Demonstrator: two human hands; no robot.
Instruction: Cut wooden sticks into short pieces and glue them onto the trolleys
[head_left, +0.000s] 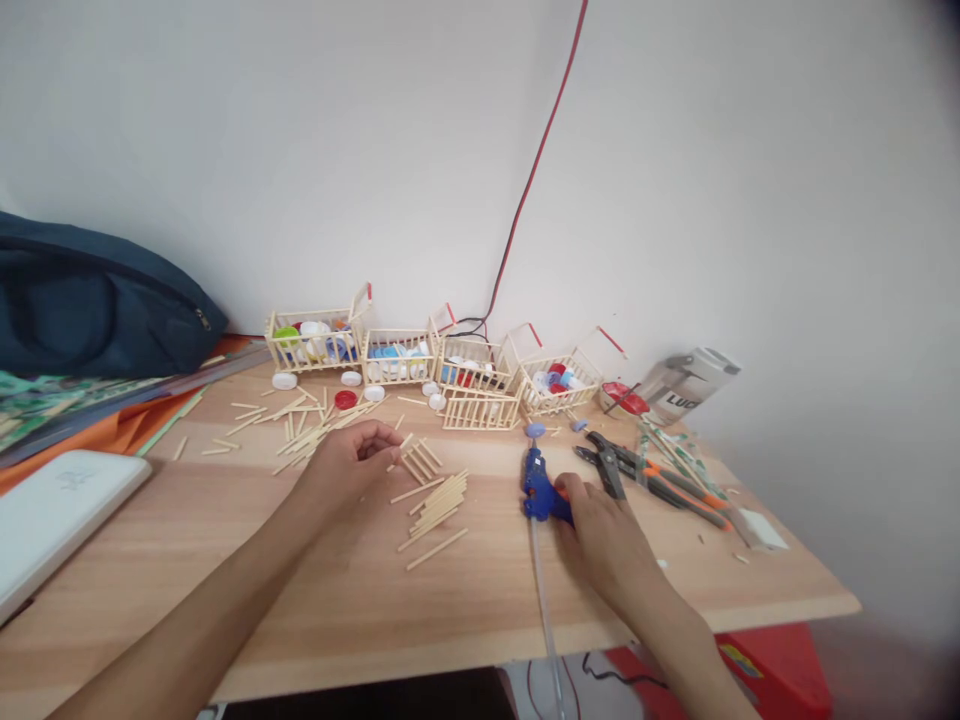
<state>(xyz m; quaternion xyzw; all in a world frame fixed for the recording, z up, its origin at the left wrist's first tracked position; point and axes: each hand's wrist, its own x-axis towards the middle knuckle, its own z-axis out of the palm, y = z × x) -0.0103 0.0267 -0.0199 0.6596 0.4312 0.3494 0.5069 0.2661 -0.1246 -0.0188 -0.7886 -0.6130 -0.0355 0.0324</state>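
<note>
My left hand [352, 457] pinches the left edge of a small ladder-like stick frame [422, 460] between thumb and fingers, just above the table. Close by on the wood lies a loose pile of short wooden sticks [439, 505]. My right hand [604, 530] is closed around the handle of a blue hot glue gun [537, 487], which has its nozzle pointing away from me. A long clear glue stick [541, 590] trails from its rear over the table's front edge.
Several miniature stick carts [315, 345] filled with bottle caps line the wall. More sticks [307, 435] lie scattered at left. Pliers [600, 460] and orange-handled cutters [690, 490] lie at right. A white power bank-like box [67, 515] and dark blue bag [97, 300] occupy the left.
</note>
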